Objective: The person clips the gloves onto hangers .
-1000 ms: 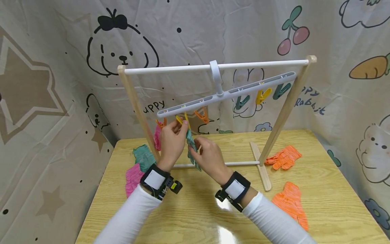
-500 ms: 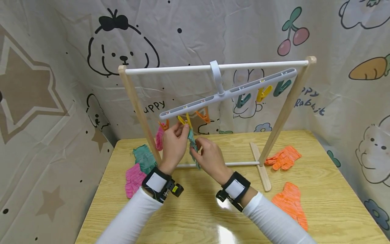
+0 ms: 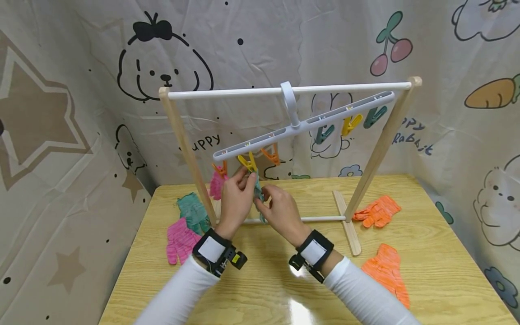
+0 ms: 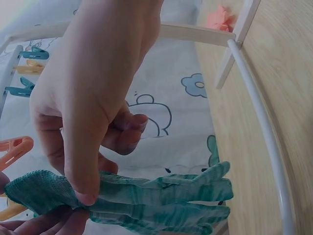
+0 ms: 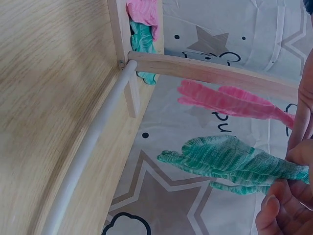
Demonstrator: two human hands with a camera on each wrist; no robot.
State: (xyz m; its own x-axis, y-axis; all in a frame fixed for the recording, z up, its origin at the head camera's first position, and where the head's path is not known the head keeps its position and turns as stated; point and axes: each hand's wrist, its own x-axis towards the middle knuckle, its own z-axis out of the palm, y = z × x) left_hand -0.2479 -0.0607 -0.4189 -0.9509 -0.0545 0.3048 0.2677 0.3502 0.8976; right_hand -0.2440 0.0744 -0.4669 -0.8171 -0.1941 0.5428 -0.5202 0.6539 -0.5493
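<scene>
A green knitted glove [image 5: 225, 156] hangs below the yellow clip [image 3: 248, 161] on the left half of the light grey hanger [image 3: 268, 139]. My left hand [image 3: 236, 198] pinches it near the cuff, fingertips right under the clip. Lower on the same glove, my right hand [image 3: 282, 214] grips the fabric between thumb and fingers. In the left wrist view, the glove's fingers [image 4: 205, 191] dangle free past the right thumb. A pink glove [image 5: 230, 100] hangs beside it from an orange clip [image 3: 220, 169], partly behind my left hand in the head view.
The hanger hooks over the white top bar [image 3: 227, 93] of a wooden stand [image 3: 371, 153]. Another orange clip [image 3: 271, 155], teal clips [image 3: 373, 117] and a yellow one hang there too. Green [image 3: 192, 212] and pink [image 3: 180, 241] gloves lie left, orange gloves [image 3: 378, 210] right, on the table [image 3: 260, 280].
My left hand has slid slightly down and right from the yellow clip along the glove's cuff. The hanger's left end has swung a little right; my right hand stays nearly in place.
</scene>
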